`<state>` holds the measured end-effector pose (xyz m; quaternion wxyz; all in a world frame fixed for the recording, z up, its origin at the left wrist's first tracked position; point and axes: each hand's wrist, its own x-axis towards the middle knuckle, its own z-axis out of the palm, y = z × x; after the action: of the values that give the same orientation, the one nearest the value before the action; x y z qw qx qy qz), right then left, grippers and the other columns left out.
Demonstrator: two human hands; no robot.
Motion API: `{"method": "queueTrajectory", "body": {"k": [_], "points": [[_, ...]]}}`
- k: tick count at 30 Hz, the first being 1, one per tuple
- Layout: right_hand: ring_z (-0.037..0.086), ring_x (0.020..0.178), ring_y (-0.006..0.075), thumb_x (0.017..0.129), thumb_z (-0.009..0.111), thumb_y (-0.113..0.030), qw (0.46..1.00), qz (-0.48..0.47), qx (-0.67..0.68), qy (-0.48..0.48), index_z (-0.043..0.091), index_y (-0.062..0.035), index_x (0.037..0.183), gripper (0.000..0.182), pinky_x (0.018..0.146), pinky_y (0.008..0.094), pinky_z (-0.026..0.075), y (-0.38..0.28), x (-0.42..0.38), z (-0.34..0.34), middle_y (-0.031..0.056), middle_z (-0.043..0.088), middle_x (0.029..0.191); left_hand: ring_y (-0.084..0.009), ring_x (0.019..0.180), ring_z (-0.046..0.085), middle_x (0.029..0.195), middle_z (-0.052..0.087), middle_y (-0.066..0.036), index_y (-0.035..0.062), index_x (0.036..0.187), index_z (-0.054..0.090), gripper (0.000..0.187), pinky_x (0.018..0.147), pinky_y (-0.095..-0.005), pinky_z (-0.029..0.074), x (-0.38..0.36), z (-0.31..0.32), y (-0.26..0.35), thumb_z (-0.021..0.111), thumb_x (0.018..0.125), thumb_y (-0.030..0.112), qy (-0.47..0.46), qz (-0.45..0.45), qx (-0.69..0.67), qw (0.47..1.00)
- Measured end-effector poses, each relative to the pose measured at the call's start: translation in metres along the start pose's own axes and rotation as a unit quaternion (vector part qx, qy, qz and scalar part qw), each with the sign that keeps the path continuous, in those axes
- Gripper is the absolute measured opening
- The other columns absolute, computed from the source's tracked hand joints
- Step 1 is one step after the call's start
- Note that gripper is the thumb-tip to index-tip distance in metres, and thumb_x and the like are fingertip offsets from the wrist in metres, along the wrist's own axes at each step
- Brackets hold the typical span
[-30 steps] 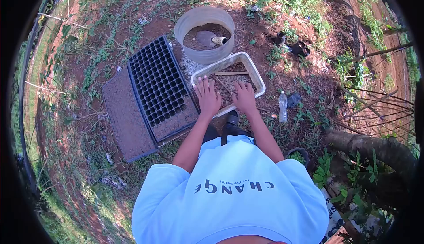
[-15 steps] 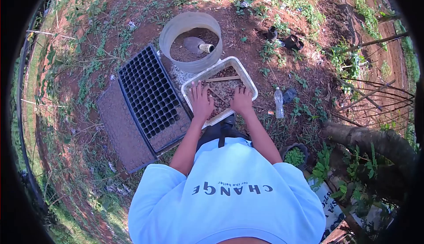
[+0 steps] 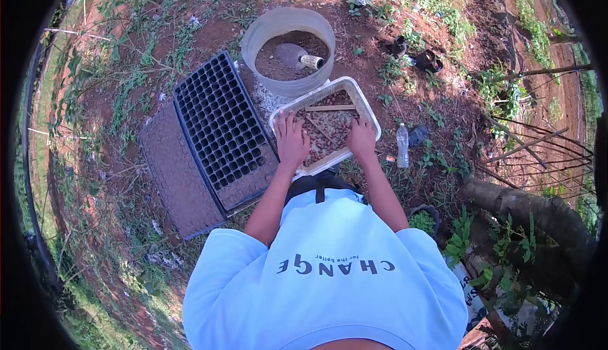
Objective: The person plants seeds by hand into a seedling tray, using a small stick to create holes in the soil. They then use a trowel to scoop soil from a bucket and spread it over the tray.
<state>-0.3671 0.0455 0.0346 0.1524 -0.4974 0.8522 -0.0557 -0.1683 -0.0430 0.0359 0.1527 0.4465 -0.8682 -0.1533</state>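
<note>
A white rectangular plastic basket (image 3: 373, 119) in front of me holds many small brownish-red pieces that look like seeds or nuts, spread over a greyish bottom. Two thin wooden sticks lie in it, one of them a flat stick (image 3: 330, 107) near the far side. My left hand (image 3: 292, 140) rests at the basket's left side, its fingers stretched out over the edge and the contents. At the right side, my right hand (image 3: 361, 140) reaches in with fingers apart and bent downward. Neither hand visibly lifts anything; the fingertips are partly hidden.
Left of the basket lies a black seedling tray (image 3: 218, 125) beside a soil-filled tray (image 3: 180, 176). A round translucent tub (image 3: 253, 52) of soil holds a trowel (image 3: 310, 62). A plastic bottle (image 3: 403, 147) stands to the right, near a log (image 3: 506, 195).
The view has shifted slightly. My left hand has moved a little toward the basket's left edge, while my right hand stays near its right edge.
</note>
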Motion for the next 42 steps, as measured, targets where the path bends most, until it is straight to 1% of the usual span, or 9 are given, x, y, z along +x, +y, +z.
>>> {"method": "queueTrajectory", "body": {"k": [4,8,10,13,16,22,32,37,42], "points": [[0.058,0.107,0.0343,0.08,0.059,-0.008,1.0,0.031,-0.002,0.005,0.061,-0.0031,0.116,0.036,0.087,0.0467,0.051,-0.004,0.007,0.003,0.0146,0.061,0.113,-0.0405,0.146,0.017,0.143,0.042,-0.02,0.0025,0.114,0.06,0.033,0.118,-0.0587,0.009,0.0,0.005,-0.003,0.054,0.087,0.02,0.009,0.011,0.015,1.0],[0.059,0.106,0.034,0.081,0.058,-0.009,1.0,0.0,-0.005,-0.012,0.062,-0.0057,0.115,0.035,0.085,0.0468,0.053,-0.003,0.007,0.002,0.0143,0.06,0.111,-0.0406,0.146,0.017,0.142,0.044,-0.02,0.0025,0.114,0.06,0.033,0.118,-0.0583,0.01,0.002,0.004,-0.003,0.054,0.087,0.02,0.001,0.007,0.023,1.0],[0.059,0.105,0.034,0.082,0.058,-0.01,0.999,0.024,0.007,0.036,0.063,-0.0078,0.114,0.033,0.084,0.0463,0.053,-0.003,0.01,0.006,0.0137,0.06,0.111,-0.0405,0.146,0.018,0.141,0.045,-0.02,0.0026,0.112,0.061,0.031,0.118,-0.0579,0.011,0.003,0.003,-0.001,0.055,0.087,0.02,-0.002,0.006,0.014,1.0],[0.06,0.106,0.0329,0.081,0.057,-0.011,0.998,0.054,-0.008,0.03,0.062,-0.0129,0.121,0.04,0.085,0.0466,0.053,-0.002,0.013,0.012,0.0114,0.06,0.113,-0.0401,0.146,0.018,0.14,0.045,-0.02,0.0028,0.111,0.062,0.03,0.118,-0.0577,0.011,0.003,0.002,-0.001,0.056,0.086,0.019,0.005,0.007,0.012,1.0],[0.061,0.105,0.0328,0.082,0.059,-0.013,0.999,0.028,-0.028,0.026,0.065,-0.0139,0.117,0.036,0.084,0.0459,0.054,-0.002,0.012,0.012,0.0116,0.061,0.11,-0.0396,0.145,0.018,0.14,0.045,-0.02,0.0033,0.11,0.062,0.029,0.118,-0.0571,0.012,0.003,0.001,0.0,0.056,0.086,0.018,-0.001,0.0,0.006,1.0],[0.06,0.105,0.0347,0.084,0.057,-0.015,0.999,0.001,0.014,0.047,0.069,-0.0112,0.101,0.021,0.081,0.0472,0.055,-0.002,0.013,0.009,0.0141,0.059,0.11,-0.0378,0.146,0.018,0.14,0.046,-0.016,0.0072,0.108,0.063,0.026,0.118,-0.0553,0.014,0.004,0.002,0.001,0.058,0.086,0.019,0.001,-0.005,0.021,1.0],[0.06,0.101,0.0349,0.077,0.07,-0.013,0.997,-0.04,0.044,0.043,0.064,-0.0106,0.098,0.021,0.081,0.047,0.053,-0.005,0.012,0.003,0.0117,0.057,0.107,-0.0382,0.146,0.019,0.14,0.047,-0.016,0.0068,0.109,0.063,0.027,0.118,-0.0559,0.016,0.003,0.003,0.0,0.058,0.085,0.017,0.009,-0.008,0.014,1.0],[0.057,0.103,0.0313,0.079,0.071,-0.015,0.985,-0.079,0.11,0.111,0.064,-0.0095,0.094,0.018,0.082,0.0446,0.051,-0.005,0.009,-0.001,0.0104,0.058,0.102,-0.0392,0.144,0.022,0.14,0.047,-0.018,0.0049,0.108,0.063,0.025,0.118,-0.0547,0.017,-0.001,0.004,-0.001,0.056,0.086,0.015,0.051,-0.012,-0.058,0.997],[0.057,0.098,0.0344,0.078,0.072,-0.009,0.956,-0.108,0.199,0.184,0.065,-0.0078,0.093,0.017,0.084,0.0446,0.046,-0.009,-0.004,-0.004,0.0124,0.059,0.096,-0.0392,0.143,0.024,0.14,0.046,-0.017,0.0054,0.112,0.061,0.029,0.116,-0.0527,0.022,-0.022,0.003,0.0,0.058,0.085,0.011,0.099,-0.041,-0.094,0.99]]}}
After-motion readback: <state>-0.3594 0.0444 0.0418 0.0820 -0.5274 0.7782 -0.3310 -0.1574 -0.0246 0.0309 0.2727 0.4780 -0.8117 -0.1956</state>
